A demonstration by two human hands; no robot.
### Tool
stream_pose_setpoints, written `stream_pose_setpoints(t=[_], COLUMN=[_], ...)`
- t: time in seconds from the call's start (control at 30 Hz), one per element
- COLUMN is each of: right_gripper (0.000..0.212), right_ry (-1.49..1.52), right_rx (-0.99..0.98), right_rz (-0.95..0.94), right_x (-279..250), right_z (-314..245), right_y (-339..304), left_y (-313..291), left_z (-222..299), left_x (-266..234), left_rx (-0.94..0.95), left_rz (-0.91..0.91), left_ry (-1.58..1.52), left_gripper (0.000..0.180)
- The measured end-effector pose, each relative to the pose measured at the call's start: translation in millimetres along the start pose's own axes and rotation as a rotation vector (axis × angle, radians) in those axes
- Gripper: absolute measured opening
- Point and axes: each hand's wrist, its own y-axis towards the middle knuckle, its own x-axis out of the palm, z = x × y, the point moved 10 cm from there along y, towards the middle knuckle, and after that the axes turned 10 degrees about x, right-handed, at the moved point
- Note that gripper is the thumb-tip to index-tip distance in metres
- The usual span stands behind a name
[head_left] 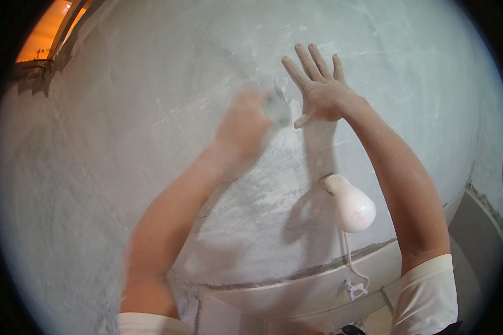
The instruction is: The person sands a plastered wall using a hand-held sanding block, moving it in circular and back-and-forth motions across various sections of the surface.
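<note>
left hand (pixel 244 121): near 12 o'clock from the middle of the view, blurred; fingers curled in, closed on a grey piece (pixel 277 107).
grey piece: at the hand's 2 o'clock side, close to the wall (pixel 151 78); too blurred to tell its kind, or whether it touches the wall.
right hand (pixel 325 94): at 1 o'clock, just beyond the grey piece; wide open, fingers spread toward 11 and 12, thumb toward 8, nothing held. its back faces the camera, its palm the wall; fingertips look pale with dust. whether the whole palm touches, i cannot tell.
wall: grey, patchy, with pale streaks and smears, filling most of the view; a whiter patch lies below the hands, toward 6 o'clock.
arms: left comes in from 7 o'clock, right from 4, both bare below pale sleeves (pixel 428 293).
bulb (pixel 356 211): white, at 4 o'clock, between the forearms; narrow neck by the wall, round end toward 5.
cord (pixel 349 255): white, hanging below the bulb to a small pale fitting (pixel 354 289) at 5 o'clock.
shadows: on the wall, at the bulb's 9 o'clock side.
opening (pixel 44 30): orange, at 10 o'clock, by the rim.
</note>
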Motion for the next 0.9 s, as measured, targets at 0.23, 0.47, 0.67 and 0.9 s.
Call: stream_pose_setpoints(t=[0.23, 0.47, 0.67, 0.9], right_gripper=[0.149, 0.146, 0.148, 0.148], right_ry=[0.002, 0.01, 0.034, 0.105], right_rx=[-0.02, 0.019, 0.004, 0.002], right_rz=[0.046, 0.071, 0.076, 0.01], right_x=[-1, 3, -5, 7], right_z=[-7, 7, 0, 2], right_y=[3, 1, 3, -4], left_y=[-28, -26, -16, -51], left_z=[-152, -28, -44, -111], left_x=[-70, -18, -28, -49], left_rx=[-0.71, -0.135, 0.024, -0.827], left_rz=[-0.072, -0.087, -0.144, 0.24], left_ry=[0.037, -0.007, 0.012, 0.164], left_gripper=[0.029, 0.033, 0.031, 0.029])
